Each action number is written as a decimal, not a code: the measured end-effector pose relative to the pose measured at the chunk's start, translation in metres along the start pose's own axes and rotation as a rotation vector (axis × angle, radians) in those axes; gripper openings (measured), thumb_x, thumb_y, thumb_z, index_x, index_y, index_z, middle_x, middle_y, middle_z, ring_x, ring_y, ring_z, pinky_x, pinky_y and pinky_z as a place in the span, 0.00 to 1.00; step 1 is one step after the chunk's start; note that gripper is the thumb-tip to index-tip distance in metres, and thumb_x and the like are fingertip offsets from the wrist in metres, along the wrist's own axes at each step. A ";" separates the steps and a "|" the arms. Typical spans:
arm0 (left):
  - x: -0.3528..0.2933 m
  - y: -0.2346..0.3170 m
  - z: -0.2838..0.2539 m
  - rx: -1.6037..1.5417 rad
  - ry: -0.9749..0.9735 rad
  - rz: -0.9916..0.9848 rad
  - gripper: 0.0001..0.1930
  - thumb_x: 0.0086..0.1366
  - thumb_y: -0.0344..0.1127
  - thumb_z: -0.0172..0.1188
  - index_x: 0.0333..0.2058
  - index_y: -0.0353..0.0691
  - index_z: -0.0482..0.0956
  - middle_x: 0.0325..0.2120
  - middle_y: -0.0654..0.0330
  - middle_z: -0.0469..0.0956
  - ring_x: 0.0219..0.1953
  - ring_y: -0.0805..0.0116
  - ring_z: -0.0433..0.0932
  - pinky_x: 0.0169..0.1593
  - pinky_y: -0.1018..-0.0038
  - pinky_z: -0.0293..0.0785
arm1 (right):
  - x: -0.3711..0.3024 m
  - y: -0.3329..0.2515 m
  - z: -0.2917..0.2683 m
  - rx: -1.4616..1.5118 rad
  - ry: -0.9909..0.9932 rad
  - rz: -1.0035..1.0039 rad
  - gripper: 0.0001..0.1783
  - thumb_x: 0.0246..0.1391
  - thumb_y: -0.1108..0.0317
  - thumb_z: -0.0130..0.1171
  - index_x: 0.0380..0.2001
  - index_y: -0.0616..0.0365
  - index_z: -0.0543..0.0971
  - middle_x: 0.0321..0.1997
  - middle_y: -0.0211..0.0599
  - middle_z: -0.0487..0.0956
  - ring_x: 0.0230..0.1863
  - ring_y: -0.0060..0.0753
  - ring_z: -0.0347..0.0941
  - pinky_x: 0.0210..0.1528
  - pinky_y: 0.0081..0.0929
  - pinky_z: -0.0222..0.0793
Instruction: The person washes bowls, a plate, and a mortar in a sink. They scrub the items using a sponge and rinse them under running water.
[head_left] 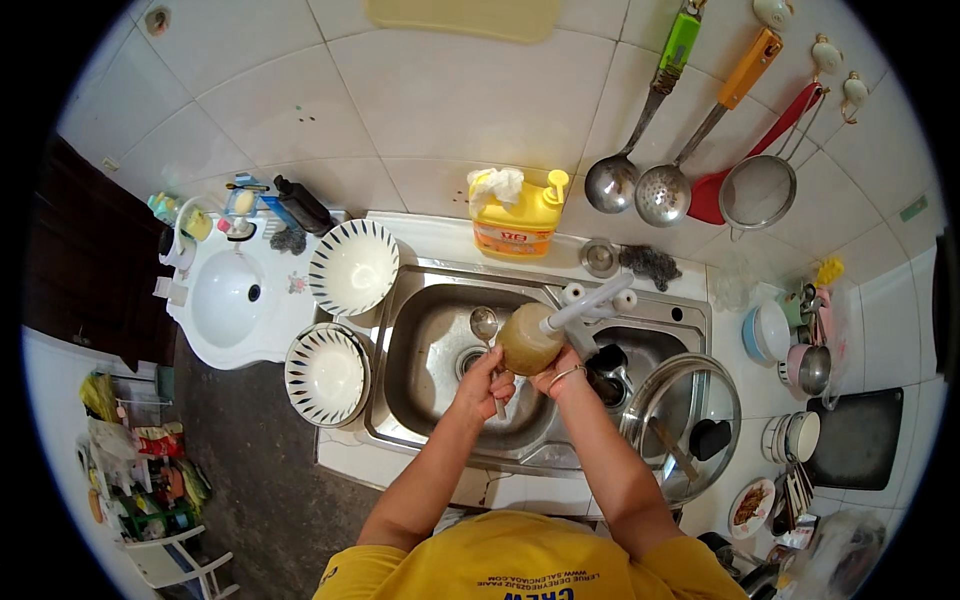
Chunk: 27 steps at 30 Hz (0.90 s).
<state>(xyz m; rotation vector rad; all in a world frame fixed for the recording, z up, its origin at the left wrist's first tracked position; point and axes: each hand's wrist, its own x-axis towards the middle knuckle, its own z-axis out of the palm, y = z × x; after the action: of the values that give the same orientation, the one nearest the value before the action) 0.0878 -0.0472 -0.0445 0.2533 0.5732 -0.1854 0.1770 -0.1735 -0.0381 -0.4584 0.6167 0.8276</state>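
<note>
Over the left basin of the steel sink (412, 345), my left hand (485, 383) is closed around a metal spoon (484, 322). The spoon's round bowl points away from me and its handle end shows below my fingers. My right hand (562, 371) grips the lower right edge of a round, tan-yellow thing (527, 345); its exact kind is unclear. My left fingertips are at its lower left edge. The white faucet spout (585, 303) reaches over this round thing. Part of the right hand's fingers is hidden beneath it.
White bowls with dark stripes (354, 268) stand left of the sink, some in a stack (325, 375). A yellow pump jug (517, 215) is behind. At right, a glass lid (722, 400) leans over the right basin, near dark cups (606, 372). Ladles (612, 183) hang on the wall.
</note>
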 end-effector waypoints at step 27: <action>-0.010 -0.019 0.023 0.738 0.098 0.616 0.11 0.67 0.38 0.45 0.36 0.39 0.75 0.19 0.71 0.66 0.15 0.85 0.56 0.18 0.86 0.50 | -0.014 0.007 -0.052 -0.557 -0.160 -0.561 0.31 0.45 0.72 0.52 0.55 0.61 0.61 0.54 0.36 0.66 0.55 0.30 0.61 0.57 0.26 0.56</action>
<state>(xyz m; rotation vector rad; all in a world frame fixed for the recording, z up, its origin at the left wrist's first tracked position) 0.0871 -0.0711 -0.0236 1.1418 0.4806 0.2257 0.1476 -0.2079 -0.0675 -1.0076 0.0789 0.4774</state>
